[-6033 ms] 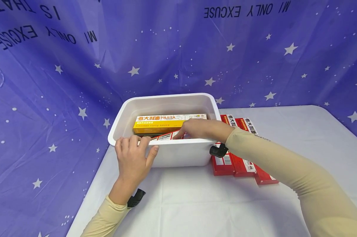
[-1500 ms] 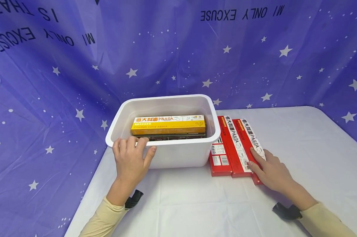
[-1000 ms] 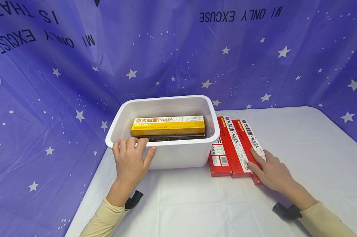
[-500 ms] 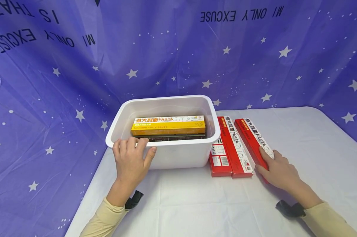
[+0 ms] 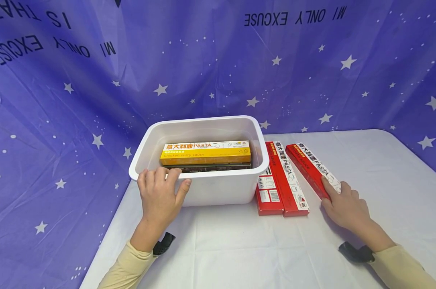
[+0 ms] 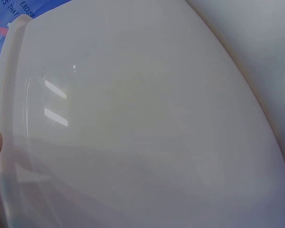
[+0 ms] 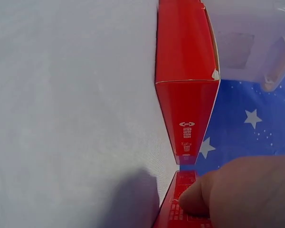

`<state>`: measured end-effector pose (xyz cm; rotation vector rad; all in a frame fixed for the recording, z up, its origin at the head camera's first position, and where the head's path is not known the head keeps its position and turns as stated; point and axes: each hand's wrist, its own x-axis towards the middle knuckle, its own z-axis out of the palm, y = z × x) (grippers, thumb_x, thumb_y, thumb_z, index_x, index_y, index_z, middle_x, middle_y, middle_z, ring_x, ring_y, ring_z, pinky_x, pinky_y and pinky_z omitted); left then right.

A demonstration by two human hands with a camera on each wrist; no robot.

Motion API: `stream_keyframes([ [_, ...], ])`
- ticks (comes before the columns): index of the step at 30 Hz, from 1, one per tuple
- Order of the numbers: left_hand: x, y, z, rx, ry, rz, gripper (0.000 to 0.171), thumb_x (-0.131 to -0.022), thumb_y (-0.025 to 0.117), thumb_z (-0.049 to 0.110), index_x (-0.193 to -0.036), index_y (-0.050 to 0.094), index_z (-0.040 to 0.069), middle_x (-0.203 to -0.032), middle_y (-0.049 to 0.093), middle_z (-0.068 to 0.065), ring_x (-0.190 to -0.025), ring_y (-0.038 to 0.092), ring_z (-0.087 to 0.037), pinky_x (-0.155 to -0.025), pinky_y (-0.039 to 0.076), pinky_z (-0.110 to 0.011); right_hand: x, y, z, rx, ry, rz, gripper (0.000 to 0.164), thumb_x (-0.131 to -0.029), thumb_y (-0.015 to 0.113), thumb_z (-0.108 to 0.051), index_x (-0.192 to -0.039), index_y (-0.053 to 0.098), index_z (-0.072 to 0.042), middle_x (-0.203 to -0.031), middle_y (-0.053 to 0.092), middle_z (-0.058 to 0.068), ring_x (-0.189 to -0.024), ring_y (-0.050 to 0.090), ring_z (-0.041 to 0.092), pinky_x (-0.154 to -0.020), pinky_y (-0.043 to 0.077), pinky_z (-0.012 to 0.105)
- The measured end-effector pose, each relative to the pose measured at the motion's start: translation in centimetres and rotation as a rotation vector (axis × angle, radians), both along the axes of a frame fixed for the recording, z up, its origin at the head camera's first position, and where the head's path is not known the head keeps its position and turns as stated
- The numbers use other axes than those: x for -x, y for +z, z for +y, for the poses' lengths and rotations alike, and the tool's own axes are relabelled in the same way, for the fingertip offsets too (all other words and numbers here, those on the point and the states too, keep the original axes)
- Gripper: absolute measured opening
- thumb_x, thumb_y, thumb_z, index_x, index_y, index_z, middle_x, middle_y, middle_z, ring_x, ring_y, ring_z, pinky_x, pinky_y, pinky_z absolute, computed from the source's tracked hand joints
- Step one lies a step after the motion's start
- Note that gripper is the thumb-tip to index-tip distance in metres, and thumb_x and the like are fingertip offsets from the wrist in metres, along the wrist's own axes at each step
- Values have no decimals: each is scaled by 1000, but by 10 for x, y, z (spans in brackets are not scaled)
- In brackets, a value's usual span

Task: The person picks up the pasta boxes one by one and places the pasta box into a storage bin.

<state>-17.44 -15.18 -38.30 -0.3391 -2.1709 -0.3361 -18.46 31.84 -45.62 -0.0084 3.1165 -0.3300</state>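
Note:
My left hand [image 5: 160, 198] grips the near rim of a white plastic bin [image 5: 218, 190], fingers hooked over it and thumb outside. Inside lie a yellow box of chicken curry pasta [image 5: 205, 154] and, in front of it, a dark box [image 5: 221, 167]. To the right, my right hand [image 5: 348, 208] holds the near end of a red pasta box [image 5: 306, 170], thumb along its side. That box slants away from two red pasta boxes lying side by side, one with a barcode [image 5: 270, 204] and one with a white strip [image 5: 292, 186]. The right wrist view shows the thumb [image 7: 194, 197] pressed on red card.
A white cloth [image 5: 239, 249] covers the table. Behind it and along the left hangs a purple curtain [image 5: 210, 72] with white stars. A black wrist camera [image 5: 164, 243] sits on the left forearm, and another [image 5: 355, 253] on the right.
Six seconds ago my right hand was inside the bin. Since then it has taken hold of the rightmost red pasta box, moved it right and turned it away from the other two. Left hand stays.

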Motion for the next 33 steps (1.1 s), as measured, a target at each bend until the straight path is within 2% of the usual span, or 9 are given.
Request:
stream_keyframes([
  [7, 0, 0, 0, -1, -1, -6, 67, -105, 31, 61, -101, 66, 5, -88, 58, -18, -86, 50, -41, -100, 32, -65, 2, -3, 2, 10, -5, 55, 71, -99, 53, -36, -159, 27, -8, -134, 36, 47, -109, 47, 64, -75, 45, 67],
  [12, 0, 0, 0, 1, -1, -5, 66, -105, 31, 61, -101, 66, 5, -88, 58, -18, -86, 50, -41, -100, 32, -65, 2, -4, 3, 21, -19, 55, 76, -98, 60, -41, -160, 27, -11, -133, 37, 47, -110, 46, 64, -75, 44, 67],
  [33, 0, 0, 0, 3, -3, -4, 67, -105, 31, 61, -102, 67, 5, -89, 59, -19, -86, 50, -41, -99, 32, -65, 0, 1, 4, 20, -18, 78, 69, -100, 57, -39, -157, 32, -8, -130, 41, 47, -107, 49, 63, -75, 43, 65],
])
